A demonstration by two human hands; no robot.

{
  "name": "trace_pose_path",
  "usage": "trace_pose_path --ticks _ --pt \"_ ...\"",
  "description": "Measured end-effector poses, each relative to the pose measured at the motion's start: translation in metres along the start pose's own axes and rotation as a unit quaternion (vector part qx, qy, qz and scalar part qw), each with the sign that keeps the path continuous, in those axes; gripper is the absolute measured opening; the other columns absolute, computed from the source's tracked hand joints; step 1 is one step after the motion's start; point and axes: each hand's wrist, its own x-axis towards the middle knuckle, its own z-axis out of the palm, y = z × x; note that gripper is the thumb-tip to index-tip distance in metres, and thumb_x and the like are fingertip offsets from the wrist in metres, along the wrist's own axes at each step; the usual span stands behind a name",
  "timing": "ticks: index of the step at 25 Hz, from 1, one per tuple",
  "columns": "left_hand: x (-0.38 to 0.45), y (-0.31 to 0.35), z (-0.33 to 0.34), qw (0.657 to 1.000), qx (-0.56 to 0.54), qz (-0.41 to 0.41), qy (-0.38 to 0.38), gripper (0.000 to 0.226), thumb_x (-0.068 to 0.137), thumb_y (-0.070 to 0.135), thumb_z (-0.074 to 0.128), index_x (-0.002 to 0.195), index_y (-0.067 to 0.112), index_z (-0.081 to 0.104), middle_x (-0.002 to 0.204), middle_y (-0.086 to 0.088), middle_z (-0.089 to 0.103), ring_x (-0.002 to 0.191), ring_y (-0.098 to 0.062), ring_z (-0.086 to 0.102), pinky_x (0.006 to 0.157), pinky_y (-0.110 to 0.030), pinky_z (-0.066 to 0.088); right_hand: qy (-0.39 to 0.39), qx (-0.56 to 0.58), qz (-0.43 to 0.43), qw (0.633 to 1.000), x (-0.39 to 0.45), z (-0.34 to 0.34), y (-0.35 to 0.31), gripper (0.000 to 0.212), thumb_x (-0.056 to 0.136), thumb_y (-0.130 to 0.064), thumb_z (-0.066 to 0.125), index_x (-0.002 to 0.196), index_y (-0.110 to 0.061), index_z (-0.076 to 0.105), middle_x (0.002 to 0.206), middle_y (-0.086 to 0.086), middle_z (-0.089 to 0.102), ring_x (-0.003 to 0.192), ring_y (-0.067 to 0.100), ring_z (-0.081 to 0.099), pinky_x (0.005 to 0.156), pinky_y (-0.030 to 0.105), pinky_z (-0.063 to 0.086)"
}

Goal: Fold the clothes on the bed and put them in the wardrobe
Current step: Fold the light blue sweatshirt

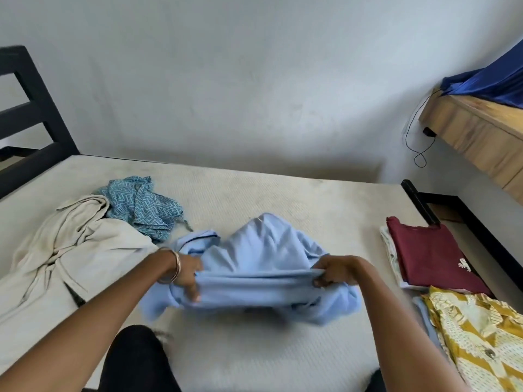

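Note:
A light blue garment [260, 258] lies bunched in the middle of the bed [254, 193]. My left hand [188, 274], with bangles at the wrist, grips its left side. My right hand [335, 274] pinches its right edge, and a band of cloth stretches between the two hands. A crumpled beige garment [70, 244] and a teal zigzag-patterned garment [141, 207] lie at the left. At the right edge sits a folded maroon shirt [430, 256] on a pale folded piece, and nearer me a yellow patterned garment [481, 340].
A black headboard [28, 114] stands at the far left and a black bed frame [458, 222] runs along the right. A wooden shelf [481, 134] with blue cloth [492, 77] and a dangling black cable [410, 131] juts from the right wall. My dark-clad knees sit at the bottom edge.

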Motion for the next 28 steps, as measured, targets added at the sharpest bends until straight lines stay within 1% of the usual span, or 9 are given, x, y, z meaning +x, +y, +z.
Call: trace_pose_path --ticks 4,8,12,14,16,19,20,24,28 --pt "0.001 -0.007 -0.012 0.992 -0.011 -0.062 -0.113 0.061 0.074 0.060 0.071 0.115 0.016 0.062 0.098 0.004 0.059 0.086 -0.016 0.055 0.079 -0.027 0.043 0.015 0.067 0.015 0.998 -0.017 -0.020 -0.013 0.016 0.074 -0.046 0.078 0.077 -0.031 0.077 0.077 -0.010 0.070 0.074 0.009 0.061 0.074 0.030 0.052" --pt "0.048 0.004 -0.033 0.968 0.060 -0.211 0.124 0.049 0.083 0.043 0.064 0.126 0.021 0.055 0.134 -0.010 0.050 0.127 -0.028 0.044 0.103 -0.042 0.037 0.013 -0.223 0.107 0.969 0.008 -0.030 -0.030 0.037 0.070 -0.052 0.074 0.097 -0.027 0.065 0.100 -0.004 0.065 0.099 0.020 0.063 0.078 0.030 0.047" --pt "0.069 0.008 -0.093 0.867 -0.304 -0.296 0.261 0.033 0.097 0.016 0.038 0.120 0.003 0.057 0.122 -0.018 0.058 0.098 -0.035 0.063 0.076 -0.040 0.054 0.263 -0.183 0.282 0.904 0.018 -0.075 -0.041 0.026 0.092 -0.016 0.052 0.114 -0.016 0.065 0.112 0.009 0.063 0.102 0.033 0.061 0.055 0.031 0.046" --pt "0.068 0.012 -0.136 0.749 -0.598 -0.235 0.162 0.027 0.098 0.010 0.038 0.118 -0.003 0.052 0.104 -0.024 0.063 0.075 -0.036 0.068 0.072 -0.046 0.058 0.329 0.197 0.296 0.875 0.022 -0.121 -0.048 0.009 0.092 -0.006 0.053 0.086 -0.005 0.060 0.079 0.014 0.068 0.073 0.028 0.064 0.044 0.026 0.046" --pt "0.072 0.014 -0.177 0.567 -0.798 -0.097 0.178 0.030 0.102 0.016 0.040 0.128 0.002 0.041 0.101 -0.022 0.062 0.084 -0.035 0.066 0.072 -0.045 0.059 0.318 0.606 0.162 0.711 0.020 -0.165 -0.064 0.017 0.096 -0.001 0.049 0.080 0.007 0.051 0.069 0.028 0.061 0.065 0.037 0.060 0.034 0.038 0.050" --pt "0.080 0.005 -0.244 0.317 -0.868 0.031 0.382 0.049 0.099 0.048 0.033 0.141 0.024 0.042 0.114 -0.001 0.058 0.095 -0.020 0.057 0.080 -0.036 0.052 0.428 0.712 -0.062 0.553 0.016 -0.213 -0.089 0.027 0.088 -0.002 0.042 0.099 -0.005 0.066 0.089 0.023 0.063 0.075 0.035 0.062 0.047 0.041 0.053" --pt "0.076 0.002 -0.262 0.302 -0.841 0.047 0.447 0.054 0.096 0.054 0.032 0.143 0.028 0.039 0.119 0.006 0.055 0.102 -0.013 0.055 0.089 -0.033 0.049 0.490 0.667 -0.106 0.551 0.009 -0.221 -0.098 0.034 0.082 -0.002 0.040 0.094 -0.015 0.069 0.090 0.013 0.064 0.079 0.028 0.060 0.055 0.034 0.051" --pt "0.049 -0.020 -0.281 0.404 -0.596 0.143 0.679 0.045 0.103 0.016 0.029 0.148 0.013 0.031 0.130 0.007 0.049 0.107 0.018 0.046 0.101 -0.010 0.034 0.646 0.336 -0.206 0.654 -0.006 -0.229 -0.090 0.045 0.071 0.002 0.033 0.096 -0.016 0.066 0.095 -0.004 0.068 0.094 0.011 0.061 0.087 0.023 0.048" --pt "0.048 -0.036 -0.210 0.530 -0.341 0.110 0.769 0.060 0.086 0.002 0.035 0.141 0.023 0.047 0.108 -0.001 0.065 0.090 -0.015 0.061 0.080 -0.028 0.050 0.667 0.158 -0.091 0.723 0.016 -0.202 -0.037 0.051 0.070 -0.015 0.038 0.106 -0.039 0.065 0.110 -0.009 0.070 0.112 0.024 0.060 0.098 0.062 0.042"
